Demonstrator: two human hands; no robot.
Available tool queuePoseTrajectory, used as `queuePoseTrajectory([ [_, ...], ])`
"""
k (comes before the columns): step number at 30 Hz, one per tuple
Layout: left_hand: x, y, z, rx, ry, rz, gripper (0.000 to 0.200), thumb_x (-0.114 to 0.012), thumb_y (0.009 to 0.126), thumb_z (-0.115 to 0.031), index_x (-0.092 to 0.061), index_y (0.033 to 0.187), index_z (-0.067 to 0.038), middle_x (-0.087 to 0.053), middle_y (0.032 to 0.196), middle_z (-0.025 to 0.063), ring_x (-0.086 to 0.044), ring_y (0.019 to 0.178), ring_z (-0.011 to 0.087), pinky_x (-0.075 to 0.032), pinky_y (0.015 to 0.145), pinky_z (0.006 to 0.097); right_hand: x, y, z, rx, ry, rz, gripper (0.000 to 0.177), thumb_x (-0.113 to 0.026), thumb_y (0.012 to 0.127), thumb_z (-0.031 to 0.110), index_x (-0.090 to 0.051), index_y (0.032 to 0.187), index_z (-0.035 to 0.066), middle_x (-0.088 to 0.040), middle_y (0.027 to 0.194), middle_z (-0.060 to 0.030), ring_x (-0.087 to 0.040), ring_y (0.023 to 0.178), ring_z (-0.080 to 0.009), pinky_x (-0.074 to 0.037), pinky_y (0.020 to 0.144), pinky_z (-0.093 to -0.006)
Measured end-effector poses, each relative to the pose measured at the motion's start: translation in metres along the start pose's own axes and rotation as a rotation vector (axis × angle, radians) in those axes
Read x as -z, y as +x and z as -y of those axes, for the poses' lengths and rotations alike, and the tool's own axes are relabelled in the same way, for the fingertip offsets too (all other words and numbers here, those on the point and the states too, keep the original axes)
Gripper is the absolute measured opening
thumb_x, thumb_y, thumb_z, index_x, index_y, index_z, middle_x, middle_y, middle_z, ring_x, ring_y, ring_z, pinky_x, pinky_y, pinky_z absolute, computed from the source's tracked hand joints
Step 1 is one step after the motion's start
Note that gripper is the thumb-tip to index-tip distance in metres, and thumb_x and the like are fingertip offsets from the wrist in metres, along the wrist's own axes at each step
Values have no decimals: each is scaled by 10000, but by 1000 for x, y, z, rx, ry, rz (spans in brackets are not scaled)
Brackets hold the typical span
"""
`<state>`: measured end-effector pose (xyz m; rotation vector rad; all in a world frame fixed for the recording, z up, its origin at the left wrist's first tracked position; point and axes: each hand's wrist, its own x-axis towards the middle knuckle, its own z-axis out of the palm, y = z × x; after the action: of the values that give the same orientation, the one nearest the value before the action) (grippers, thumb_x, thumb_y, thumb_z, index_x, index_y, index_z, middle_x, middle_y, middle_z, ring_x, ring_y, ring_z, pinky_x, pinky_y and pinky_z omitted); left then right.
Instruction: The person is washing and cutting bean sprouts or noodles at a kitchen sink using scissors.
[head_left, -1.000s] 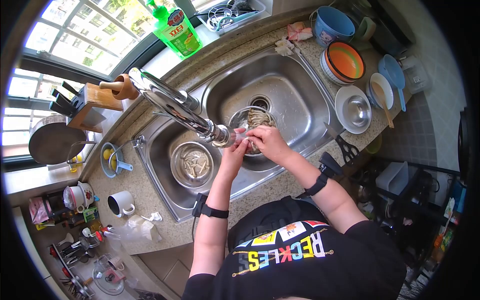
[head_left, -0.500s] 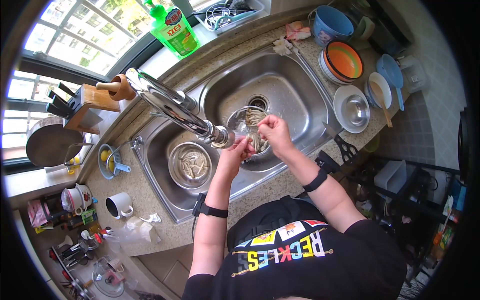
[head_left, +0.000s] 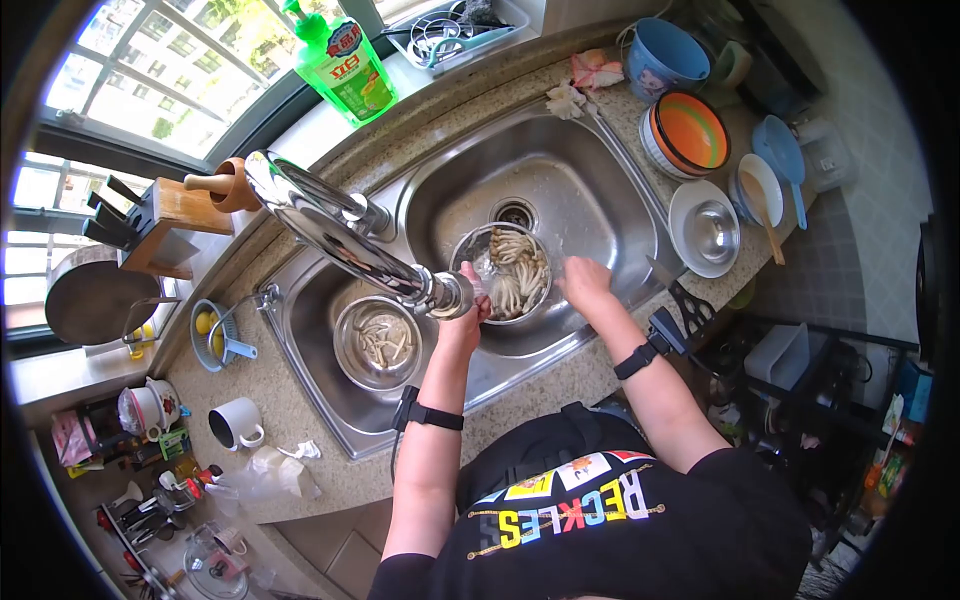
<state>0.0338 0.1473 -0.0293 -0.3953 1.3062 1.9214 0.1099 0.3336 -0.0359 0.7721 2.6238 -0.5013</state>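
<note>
In the right basin of the sink sits a metal bowl with a bunch of long, pale mushrooms and water in it. My left hand is at the bowl's left rim, under the faucet. The faucet head covers part of it, so its grip cannot be made out. Just right of the bowl is my right hand, fingers curled closed; whether they hold anything is hidden. A second metal bowl in the left basin has several loose mushroom pieces in it.
Stacked bowls, a white plate and a slotted spatula lie on the right counter. A knife block and a green soap bottle stand by the window. On the left counter are a mug and a blue strainer.
My right hand has moved right, away from the mushrooms and out past the bowl's rim. My left hand has shifted slightly left and down, behind the faucet head. The mushrooms are more exposed.
</note>
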Motion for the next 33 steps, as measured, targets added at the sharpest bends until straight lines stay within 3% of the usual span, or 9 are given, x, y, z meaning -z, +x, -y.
queuePoseTrajectory([
  [5,7,5,6,-54,106,8,229,-413,931,-305,-464,914,-82,-399,600,-6,-404,471,86,-318,415,204,-31,57,29,260,388,-137,191,-563,700,112,-638,873,84,-600,928,-153,-569,896,-321,-452,782,-422],
  [9,18,10,6,-76,187,20,162,-413,931,-232,-469,969,-85,-441,645,1,-433,498,85,-350,440,206,-41,83,69,357,240,-175,345,-548,703,54,-579,1045,87,-508,1064,-141,-443,1084,-314,-380,903,-391],
  [14,41,13,26,-18,22,-105,72,-469,888,-176,-461,912,-109,-471,620,7,-473,513,100,-355,423,200,-61,110,88,477,179,-275,404,-510,678,-14,-576,1056,110,-520,1005,-130,-463,1019,-322,-370,889,-412],
  [19,60,17,45,-75,-50,-105,183,-517,884,-282,-485,856,-104,-463,605,-8,-453,502,90,-342,414,197,-72,130,81,615,-24,-313,134,-524,688,46,-615,781,78,-563,844,-111,-541,873,-278,-413,774,-373],
  [23,55,10,41,11,-78,-73,168,-548,864,-272,-488,861,-115,-461,618,-20,-440,508,82,-337,420,196,-81,146,79,718,30,-351,104,-529,669,41,-624,700,68,-578,781,-103,-558,828,-276,-438,729,-381],
  [26,63,15,49,4,-116,-90,174,-572,844,-284,-498,869,-129,-480,654,-28,-456,541,75,-339,422,195,-71,144,83,599,85,-462,59,-578,675,91,-621,696,55,-579,751,-109,-564,790,-298,-446,671,-394],
  [29,62,26,43,-41,3,-175,233,-599,818,-340,-521,910,-141,-549,782,-16,-504,620,80,-349,432,195,-20,101,92,466,460,-236,90,-625,695,117,-620,695,27,-600,728,-104,-586,681,-250,-457,604,-363],
  [31,57,25,37,-220,55,-89,317,-562,857,-310,-538,1043,-55,-581,939,38,-531,769,94,-431,630,222,-4,72,94,353,775,98,118,-669,701,118,-615,736,19,-599,655,-54,-556,565,-134,-439,533,-282],
  [33,31,24,3,-196,136,-88,348,-526,884,-280,-528,1108,-13,-579,1000,70,-519,868,114,-419,776,258,-17,59,95,391,896,145,96,-664,710,94,-609,749,26,-579,632,-21,-524,552,-88,-419,510,-252],
])
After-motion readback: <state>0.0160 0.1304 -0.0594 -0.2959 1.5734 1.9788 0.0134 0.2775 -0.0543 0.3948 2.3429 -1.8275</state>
